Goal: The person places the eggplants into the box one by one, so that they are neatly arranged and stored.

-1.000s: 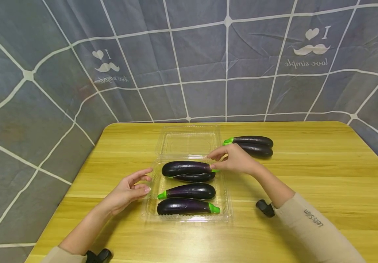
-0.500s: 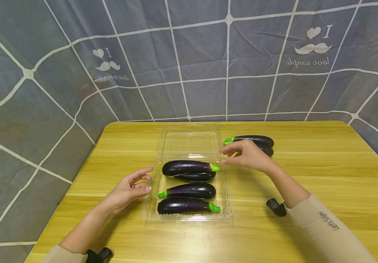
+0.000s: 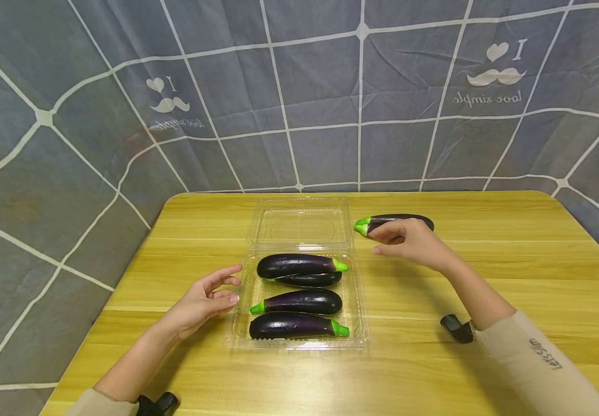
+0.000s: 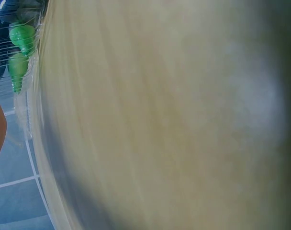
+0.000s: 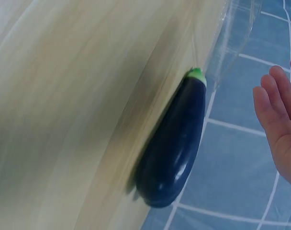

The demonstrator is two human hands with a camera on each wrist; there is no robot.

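In the head view, a clear plastic clamshell box [image 3: 357, 323] lies on the table with its lid [image 3: 302, 228] folded back. Several eggplants are inside, including a back one [image 3: 291, 265] resting partly over another [image 3: 307, 280]. My left hand [image 3: 200, 304] stays at the box's left rim, fingers loosely bent and holding nothing. At the back right, my right hand [image 3: 414, 241] hovers over two eggplants lying side by side, mostly hiding the nearer one; the farther eggplant [image 3: 395, 218] shows behind it. The right wrist view has the fingers [image 5: 274, 96] apart from an eggplant [image 5: 174, 143].
The wooden table [image 3: 513, 260] extends to both sides of the box. A grey cloth [image 3: 320, 156] with white grid lines hangs behind it and at the sides. Green eggplant stems [image 4: 22, 36] show through the clear plastic in the left wrist view.
My right hand has left the stem of the back eggplant in the box and moved right and slightly back, over the pair outside. The left hand has stayed still.
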